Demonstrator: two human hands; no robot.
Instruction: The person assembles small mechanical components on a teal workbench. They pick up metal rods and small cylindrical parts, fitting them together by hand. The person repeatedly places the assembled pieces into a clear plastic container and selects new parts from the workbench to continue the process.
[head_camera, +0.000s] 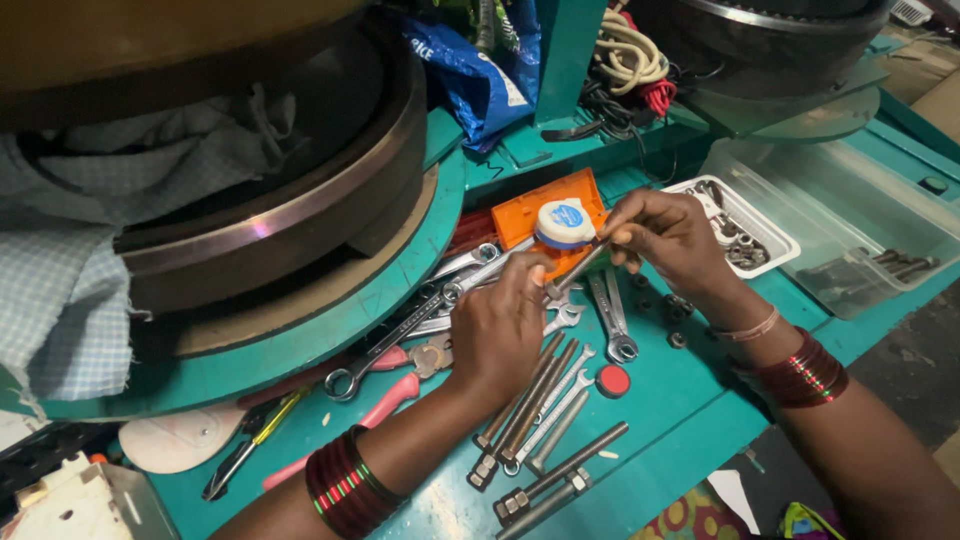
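Note:
My left hand (500, 325) and my right hand (665, 235) together pinch a thin metal rod (583, 266) between their fingertips, just above the green bench. Under the left hand lie several wrenches (400, 335) and long bolts (535, 405). Right behind the rod sits an orange case (520, 215) with a round white and blue tape roll (565, 222) on it. Both wrists wear red bangles.
Pink-handled pliers (385, 400) and a yellow-handled tool (250, 440) lie at the left. A white tray of nuts (770, 225) and a clear plastic box (850, 220) stand at the right. A big round machine drum (270, 215) with cloth fills the left; a blue bag (480, 70) and cables (630, 60) lie behind.

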